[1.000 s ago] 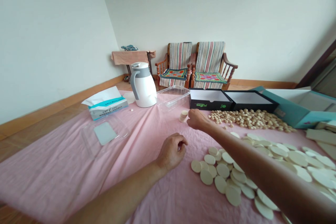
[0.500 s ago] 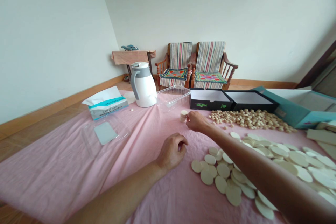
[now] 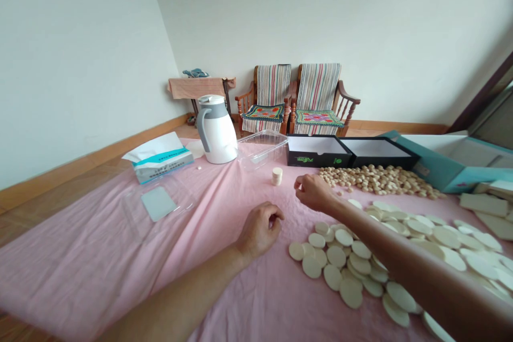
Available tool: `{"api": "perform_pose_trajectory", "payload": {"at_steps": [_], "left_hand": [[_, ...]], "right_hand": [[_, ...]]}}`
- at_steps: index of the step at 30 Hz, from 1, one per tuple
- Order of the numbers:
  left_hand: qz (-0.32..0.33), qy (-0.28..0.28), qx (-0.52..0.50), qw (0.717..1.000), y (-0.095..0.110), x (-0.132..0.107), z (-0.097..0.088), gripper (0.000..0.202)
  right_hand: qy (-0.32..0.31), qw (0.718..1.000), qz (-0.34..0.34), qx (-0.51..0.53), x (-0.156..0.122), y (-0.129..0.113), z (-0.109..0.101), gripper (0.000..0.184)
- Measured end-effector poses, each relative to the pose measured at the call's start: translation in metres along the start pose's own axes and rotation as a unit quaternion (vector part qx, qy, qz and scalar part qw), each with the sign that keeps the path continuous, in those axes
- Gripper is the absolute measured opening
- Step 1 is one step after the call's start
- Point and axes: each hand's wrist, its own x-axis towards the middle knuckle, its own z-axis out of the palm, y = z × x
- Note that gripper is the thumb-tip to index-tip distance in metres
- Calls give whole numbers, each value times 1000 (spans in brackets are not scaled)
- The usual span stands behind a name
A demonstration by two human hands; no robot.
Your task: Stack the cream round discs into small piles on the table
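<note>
A short stack of round pale wooden discs point(image 3: 277, 176) stands upright on the pink cloth point(image 3: 224, 256). Just to its right, my right hand point(image 3: 315, 191) hovers apart from it, fingers bent and slightly parted, with nothing visible in them. My left hand point(image 3: 260, 228) rests on the cloth nearer to me, its fingers loosely curled in toward the thumb and its hollow showing nothing. Beneath and around my right forearm spreads a pile of flat pale discs point(image 3: 336, 256). Small round wooden beads point(image 3: 380, 180) lie heaped beyond my right hand.
Two black boxes point(image 3: 316, 159) stand behind the beads, beside a light-blue box point(image 3: 476, 176). Rectangular pale pieces point(image 3: 483, 203) lie at right. A white jug point(image 3: 220, 136), a tissue pack point(image 3: 162, 164) and clear plastic trays point(image 3: 262, 149) sit toward the left and back.
My right hand has let go of the disc stack and drawn away to the right. The stack stays standing. My left hand keeps its place and curl; the view has shifted slightly.
</note>
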Motion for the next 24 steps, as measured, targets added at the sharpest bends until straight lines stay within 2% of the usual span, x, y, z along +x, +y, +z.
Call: {"api": "perform_pose_trajectory", "payload": {"at_steps": [7,10,12,16,19,24], "left_hand": [[4,-7,5,1000,1,3,-2,18],[7,-33,-12,999,8,4,-8,12],[26,-85,-27,996,17,3,-13,16],[76,-220,-20,972,38,-2,-18,39],[86,-245,15,966,45,-5,-18,35],[82,-252,18,964,39,-1,-17,18]], "right_hand": [[92,994,-44,28,-99,25,-3,23],[138,987,-77,35,-127,31,0,20],[158,983,-86,37,-134,36,4,18],[178,980,-84,32,-135,44,11,13],[178,979,-102,21,-134,45,14,14],[174,978,-115,14,-135,44,16,12]]}}
